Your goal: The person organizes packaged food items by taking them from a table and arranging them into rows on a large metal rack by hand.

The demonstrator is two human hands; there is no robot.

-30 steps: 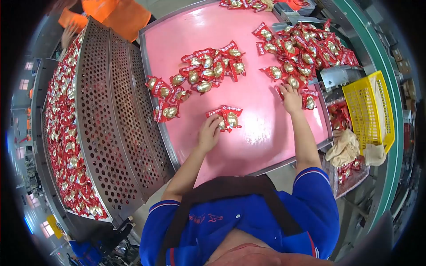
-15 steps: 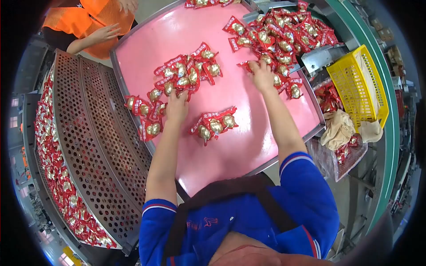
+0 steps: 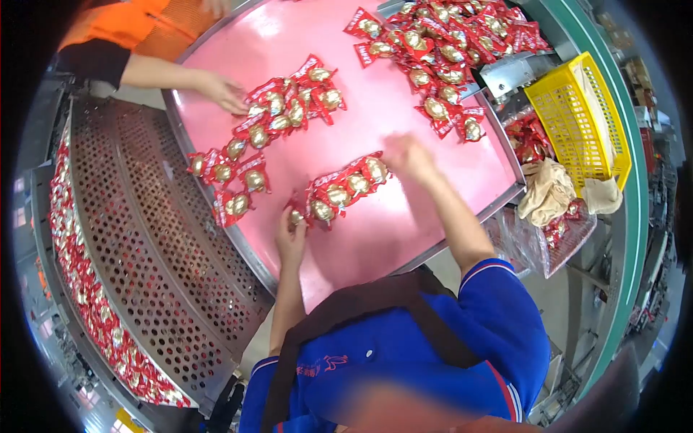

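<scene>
On the pink table (image 3: 390,249), a short row of red packets with gold round middles (image 3: 338,193) lies in front of me. My left hand (image 3: 291,234) is closed on one such packet (image 3: 296,216) at the row's left end. At the row's right end is my right hand (image 3: 410,157), smeared by motion; whether its fingers hold anything does not show. Farther off to the left lies a loose cluster of the same packets (image 3: 278,102). A big heap of packets (image 3: 451,50) spills onto the table at the far right.
A co-worker's hand (image 3: 225,92) reaches to the left cluster. Perforated metal panels (image 3: 155,216) stand at left, beside a bin full of packets (image 3: 108,317). At right are a yellow basket (image 3: 577,123), a cloth (image 3: 546,193) and a green rail (image 3: 622,238).
My left hand has come from the left cluster to the row, now with a packet. My right hand has left the heap for the row, which is longer. The co-worker's hand has reached in.
</scene>
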